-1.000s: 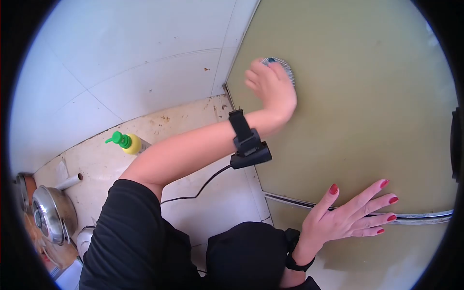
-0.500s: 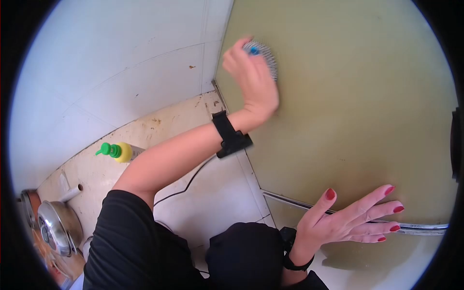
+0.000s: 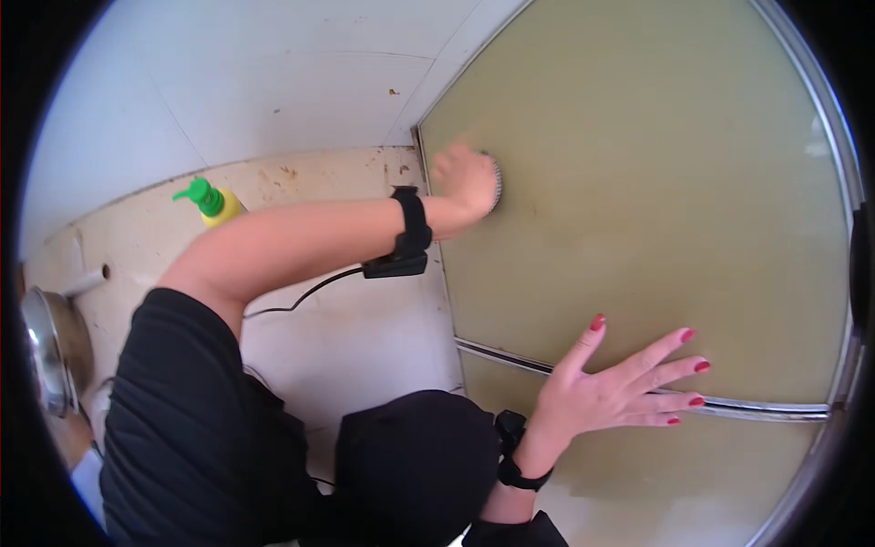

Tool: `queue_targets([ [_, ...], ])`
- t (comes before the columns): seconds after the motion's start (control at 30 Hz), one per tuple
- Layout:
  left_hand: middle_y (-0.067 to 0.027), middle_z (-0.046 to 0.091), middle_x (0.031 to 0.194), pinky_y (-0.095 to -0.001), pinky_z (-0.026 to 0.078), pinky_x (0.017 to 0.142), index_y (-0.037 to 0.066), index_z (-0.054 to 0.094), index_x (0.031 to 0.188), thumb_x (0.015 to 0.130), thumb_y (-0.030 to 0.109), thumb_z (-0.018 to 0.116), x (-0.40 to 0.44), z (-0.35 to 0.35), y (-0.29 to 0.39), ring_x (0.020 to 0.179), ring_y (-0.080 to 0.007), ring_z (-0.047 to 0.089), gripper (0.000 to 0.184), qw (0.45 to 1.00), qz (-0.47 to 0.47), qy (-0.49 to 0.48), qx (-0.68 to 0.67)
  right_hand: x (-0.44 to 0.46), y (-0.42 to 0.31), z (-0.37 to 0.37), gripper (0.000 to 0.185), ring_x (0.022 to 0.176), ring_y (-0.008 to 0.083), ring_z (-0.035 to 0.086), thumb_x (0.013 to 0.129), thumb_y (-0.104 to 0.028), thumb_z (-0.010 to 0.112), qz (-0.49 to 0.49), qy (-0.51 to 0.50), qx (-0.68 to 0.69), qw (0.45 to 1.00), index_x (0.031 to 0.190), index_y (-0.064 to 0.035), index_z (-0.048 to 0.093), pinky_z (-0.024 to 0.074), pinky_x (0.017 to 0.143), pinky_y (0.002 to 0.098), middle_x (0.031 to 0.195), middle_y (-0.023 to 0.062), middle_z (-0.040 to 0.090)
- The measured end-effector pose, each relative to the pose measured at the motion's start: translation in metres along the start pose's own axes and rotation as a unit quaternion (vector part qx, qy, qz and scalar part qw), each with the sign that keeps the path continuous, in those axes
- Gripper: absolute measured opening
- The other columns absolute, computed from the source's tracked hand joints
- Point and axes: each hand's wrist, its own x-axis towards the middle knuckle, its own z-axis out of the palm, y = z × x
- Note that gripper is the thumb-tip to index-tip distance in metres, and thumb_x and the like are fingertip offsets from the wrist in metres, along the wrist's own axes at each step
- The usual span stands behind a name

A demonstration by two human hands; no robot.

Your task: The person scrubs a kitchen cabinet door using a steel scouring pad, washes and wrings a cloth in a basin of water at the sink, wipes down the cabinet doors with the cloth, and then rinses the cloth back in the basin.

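My left hand [image 3: 467, 180] presses a round grey scrubber [image 3: 496, 185] against the greenish panel [image 3: 638, 201], near its left edge. The fingers are blurred by motion, and most of the scrubber is hidden behind the hand. Lower right, my right hand [image 3: 615, 392], with red nails, lies with its fingers spread on the same panel, across a metal strip [image 3: 775, 411]. Nothing is held in it. Black straps are round both wrists, and a cable runs from the left one.
A yellow bottle with a green pump [image 3: 215, 202] stands on the stained tiled surface [image 3: 273, 182] beyond my left forearm. A metal pot [image 3: 56, 342] and a white tube [image 3: 87, 281] are at the far left. White wall [image 3: 273, 82] rises behind.
The view has shifted, showing the panel's right metal frame. My left hand with the scrubber has moved down the panel, toward the tiled surface. My right hand stays spread on the panel.
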Motion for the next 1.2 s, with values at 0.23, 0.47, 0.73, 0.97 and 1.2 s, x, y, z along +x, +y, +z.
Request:
queue_targets([
  [0.23, -0.019, 0.048, 0.119, -0.0436, 0.047, 0.078, -0.001, 0.036, 0.124, 0.081, 0.033, 0.047, -0.014, -0.01, 0.022, 0.103, -0.0267, 0.053, 0.056, 0.891, -0.26, -0.211, -0.308, 0.042, -0.033, -0.034, 0.066, 0.124, 0.0394, 0.032, 0.069, -0.005, 0.065, -0.305, -0.106, 0.326, 0.889, 0.13, -0.005, 0.039, 0.0267, 0.101, 0.0482, 0.132, 0.0202, 0.037],
  [0.47, -0.0024, 0.057, 0.083, -0.0341, 0.046, 0.062, 0.006, 0.053, 0.087, 0.087, 0.028, 0.045, -0.002, -0.022, 0.016, 0.074, -0.0178, 0.056, 0.023, 0.825, 0.185, -0.42, -0.33, 0.067, -0.093, 0.034, 0.073, 0.113, 0.0318, 0.044, 0.064, -0.001, 0.065, -0.474, -0.116, 0.277, 0.828, 0.131, -0.0068, 0.035, 0.0379, 0.091, 0.0424, 0.119, 0.0138, 0.047],
  [0.73, -0.0028, 0.054, 0.075, -0.0329, 0.042, 0.054, 0.008, 0.055, 0.081, 0.083, 0.029, 0.046, 0.072, -0.056, 0.03, 0.064, -0.0137, 0.05, 0.023, 0.905, 0.028, -0.366, -0.214, 0.11, -0.118, 0.028, 0.041, 0.098, 0.0266, 0.048, 0.073, -0.01, 0.055, -0.466, 0.079, 0.084, 0.877, 0.114, -0.0032, 0.051, 0.0381, 0.086, 0.0393, 0.099, 0.0107, 0.051],
  [0.97, -0.0107, 0.063, 0.09, -0.0382, 0.047, 0.073, 0.007, 0.063, 0.096, 0.072, 0.01, 0.047, 0.118, -0.079, 0.079, 0.085, -0.0288, 0.059, 0.029, 0.911, 0.403, -0.038, 0.08, 0.012, -0.133, 0.096, 0.037, 0.114, 0.0268, 0.043, 0.072, -0.008, 0.053, -0.501, -0.01, 0.149, 0.852, 0.108, -0.0017, 0.053, 0.0344, 0.097, 0.0419, 0.112, 0.0134, 0.05],
  [1.2, -0.0157, 0.049, 0.126, -0.0392, 0.039, 0.095, 0.005, 0.049, 0.122, 0.074, 0.01, 0.041, 0.018, -0.139, 0.124, 0.115, -0.0307, 0.045, 0.049, 0.806, 0.552, -0.196, -0.079, -0.016, -0.151, 0.132, 0.036, 0.113, 0.0278, 0.043, 0.079, -0.013, 0.048, -0.457, -0.002, 0.109, 0.883, 0.113, -0.0008, 0.051, 0.0334, 0.098, 0.0405, 0.118, 0.0139, 0.049],
])
